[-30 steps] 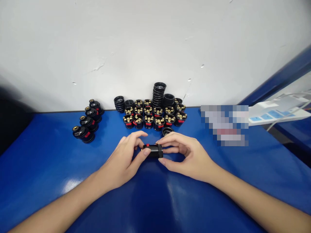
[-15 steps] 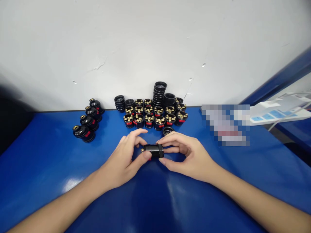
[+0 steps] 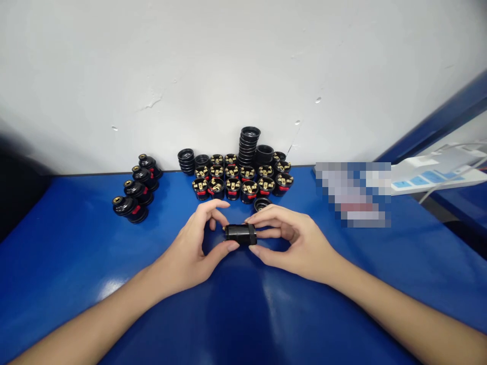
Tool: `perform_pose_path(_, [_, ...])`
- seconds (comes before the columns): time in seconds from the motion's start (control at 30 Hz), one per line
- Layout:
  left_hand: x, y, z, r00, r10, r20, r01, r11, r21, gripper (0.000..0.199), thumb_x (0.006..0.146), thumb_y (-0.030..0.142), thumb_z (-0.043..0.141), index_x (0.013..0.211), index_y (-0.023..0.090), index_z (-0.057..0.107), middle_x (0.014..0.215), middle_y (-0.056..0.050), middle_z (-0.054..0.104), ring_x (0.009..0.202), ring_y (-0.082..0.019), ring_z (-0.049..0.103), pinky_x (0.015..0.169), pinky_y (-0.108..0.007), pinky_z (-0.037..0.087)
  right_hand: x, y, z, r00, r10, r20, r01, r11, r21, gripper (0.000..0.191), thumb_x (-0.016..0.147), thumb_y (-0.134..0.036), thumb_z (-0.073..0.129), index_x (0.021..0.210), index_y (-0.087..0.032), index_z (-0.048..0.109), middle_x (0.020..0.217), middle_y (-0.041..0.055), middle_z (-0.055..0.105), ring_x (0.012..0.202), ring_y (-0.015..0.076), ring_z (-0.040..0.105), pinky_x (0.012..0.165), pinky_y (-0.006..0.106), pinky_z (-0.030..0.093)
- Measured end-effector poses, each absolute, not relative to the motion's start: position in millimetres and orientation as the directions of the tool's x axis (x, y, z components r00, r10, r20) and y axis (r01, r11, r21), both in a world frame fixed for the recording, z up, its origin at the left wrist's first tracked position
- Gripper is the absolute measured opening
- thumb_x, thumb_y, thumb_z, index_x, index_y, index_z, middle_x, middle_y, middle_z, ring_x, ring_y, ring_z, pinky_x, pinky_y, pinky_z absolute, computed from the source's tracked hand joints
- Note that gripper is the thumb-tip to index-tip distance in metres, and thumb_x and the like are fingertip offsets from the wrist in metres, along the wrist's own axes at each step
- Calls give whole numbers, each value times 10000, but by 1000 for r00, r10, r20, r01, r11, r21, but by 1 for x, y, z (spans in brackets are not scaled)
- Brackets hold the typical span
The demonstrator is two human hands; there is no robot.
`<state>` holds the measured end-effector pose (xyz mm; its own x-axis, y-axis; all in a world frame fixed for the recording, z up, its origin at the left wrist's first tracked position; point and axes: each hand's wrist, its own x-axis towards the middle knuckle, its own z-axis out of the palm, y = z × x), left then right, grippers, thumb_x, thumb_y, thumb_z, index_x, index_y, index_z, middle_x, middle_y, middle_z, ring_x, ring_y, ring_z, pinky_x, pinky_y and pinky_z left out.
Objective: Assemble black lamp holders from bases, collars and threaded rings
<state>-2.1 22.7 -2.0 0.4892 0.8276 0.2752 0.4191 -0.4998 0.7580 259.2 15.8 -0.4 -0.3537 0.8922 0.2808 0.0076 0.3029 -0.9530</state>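
a pale grey wall (image 3: 228,61), scuffed and chipped in several spots, rises behind the glossy blue bench (image 3: 68,223), which shows a bright glare on its left side. a blue beam (image 3: 437,119) slants up at right. below it sits a white object (image 3: 414,162) with light-blue patches, a pale cable (image 3: 429,191) curving past. beside that, something lies blurred by pixelation (image 3: 353,197).

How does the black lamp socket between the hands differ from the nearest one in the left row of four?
Pose: the held socket lies sideways; the left-row socket stands on the blue table.
End: the held socket shows a bit of brass at an uncapped end; the left-row socket wears a domed cap.
Red: the left-row socket shows a red part; the held socket shows none.
Both have black bodies.
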Motion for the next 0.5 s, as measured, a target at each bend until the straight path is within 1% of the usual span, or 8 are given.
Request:
perform_pose_path(0.1, [-2, 23, -3, 494, 806, 325, 405, -545, 735, 758, 964, 293, 839, 1548, 392, 367, 1298, -47, 637, 1110, -224, 598, 939, -377, 478, 259, 15, -1, -351, 898, 265, -10, 279, -960, 379, 833, -98, 893, 1178, -222, 797, 1113, 39, 760, 1039, 206, 843, 940, 336, 749])
perform_pose_path(0.17, [-2, 23, -3, 505, 809, 302, 415, -534, 737, 772, 964, 351, 849, 1559, 389, 357, 1336, -59, 644, 1156, -241, 614, 987, -407, 485, 259, 15, -2, -358, 895, 266, -20, 278, -960, 388, 829, -97, 896, 1183, -221, 796, 1115, 40, 759, 1042, 208, 843, 945, 341, 748])
perform_pose_path(0.23, [-2, 22, -2, 507, 820, 266, 428, -508, 748, 688, 1023, 395, 780, 1564, 377, 355, 1324, -65, 670, 1181, -251, 636, 1032, -439, 489, 258, 15, -2, -356, 894, 273, -26, 282, -959, 391, 827, -93, 896, 1183, -221, 796, 1118, 41, 759, 1046, 210, 842, 952, 349, 747])
perform_pose_path(0.3, [-2, 22, -1, 504, 825, 255, 438, -499, 748, 572, 1075, 393, 707, 1546, 365, 385, 1284, -63, 696, 1185, -251, 660, 1049, -454, 496, 258, 15, -2, -353, 894, 275, -28, 284, -958, 390, 828, -93, 895, 1183, -219, 795, 1119, 43, 760, 1040, 213, 843, 950, 358, 749])
perform_pose_path(0.43, [-1, 24, 0, 490, 817, 305, 432, -531, 729, 521, 1057, 364, 747, 1485, 356, 449, 1191, -37, 732, 1135, -241, 708, 1011, -438, 525, 258, 15, 0, -356, 897, 264, -19, 275, -961, 374, 834, -112, 901, 1178, -216, 797, 1109, 46, 764, 1018, 221, 851, 932, 369, 756])
perform_pose_path(0.5, [-1, 24, 0, 485, 803, 346, 418, -561, 715, 485, 1043, 358, 774, 1432, 353, 484, 1175, -29, 741, 1110, -236, 719, 995, -434, 538, 258, 15, 2, -355, 899, 256, -20, 267, -964, 363, 839, -120, 903, 1173, -215, 796, 1101, 46, 768, 1015, 225, 853, 931, 375, 758])
